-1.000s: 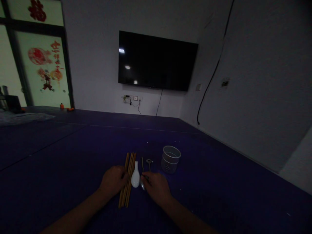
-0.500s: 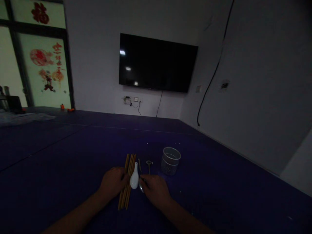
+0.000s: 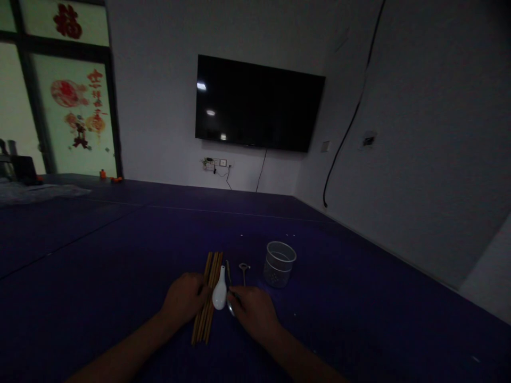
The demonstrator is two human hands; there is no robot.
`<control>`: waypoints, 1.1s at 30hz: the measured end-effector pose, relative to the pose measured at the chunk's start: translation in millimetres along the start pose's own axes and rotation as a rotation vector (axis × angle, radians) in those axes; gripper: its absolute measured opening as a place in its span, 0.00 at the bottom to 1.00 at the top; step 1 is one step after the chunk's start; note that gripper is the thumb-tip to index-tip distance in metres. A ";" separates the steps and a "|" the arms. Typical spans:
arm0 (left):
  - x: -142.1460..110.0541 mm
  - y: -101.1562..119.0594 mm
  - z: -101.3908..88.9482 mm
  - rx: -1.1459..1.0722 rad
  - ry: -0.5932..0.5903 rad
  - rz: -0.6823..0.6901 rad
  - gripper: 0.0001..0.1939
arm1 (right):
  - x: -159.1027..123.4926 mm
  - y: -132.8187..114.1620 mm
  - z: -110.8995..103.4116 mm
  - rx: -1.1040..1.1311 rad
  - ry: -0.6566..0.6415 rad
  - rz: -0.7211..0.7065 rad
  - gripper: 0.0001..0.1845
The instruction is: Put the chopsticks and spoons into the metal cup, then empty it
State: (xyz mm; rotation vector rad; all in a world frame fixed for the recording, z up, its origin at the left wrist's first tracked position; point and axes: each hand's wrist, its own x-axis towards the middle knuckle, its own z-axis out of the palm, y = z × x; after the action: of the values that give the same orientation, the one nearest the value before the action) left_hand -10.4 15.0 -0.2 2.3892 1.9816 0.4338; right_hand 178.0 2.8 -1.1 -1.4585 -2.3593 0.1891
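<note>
My left hand (image 3: 187, 298) has its fingers closed on a bundle of wooden chopsticks (image 3: 206, 320), which lie side by side on the dark blue surface. To the right of the bundle is a white soup spoon (image 3: 219, 296), bowl toward me. My right hand (image 3: 256, 313) pinches a metal spoon (image 3: 230, 307); its shiny bowl shows beside the fingertips, and its handle points away. Just beyond that hand lies a metal utensil with a ring-shaped end (image 3: 244, 267), its lower part hidden. A grey metal utensil holder (image 3: 279, 266) with small holes stands upright farther right.
The blue surface (image 3: 131, 250) reaches a wall bearing a television (image 3: 259, 103). A black cable (image 3: 351, 122) hangs at the right. Small white bits (image 3: 290, 234) lie beyond the holder. Clear plastic sheeting (image 3: 43, 192) and orange items (image 3: 115, 180) are at far left.
The near ends of the chopsticks have shifted slightly left under my left hand. My right hand and the other utensils stay nearly still.
</note>
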 end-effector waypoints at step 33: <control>-0.7 2.2 -3.2 -0.014 -0.007 0.013 0.15 | -1.3 -1.5 -1.2 -0.024 0.002 -0.011 0.16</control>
State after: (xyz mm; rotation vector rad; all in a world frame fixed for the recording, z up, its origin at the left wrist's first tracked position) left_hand -9.1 13.3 3.1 2.3938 1.9544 0.4372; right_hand 177.7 0.9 0.2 -1.4563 -2.3750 0.1568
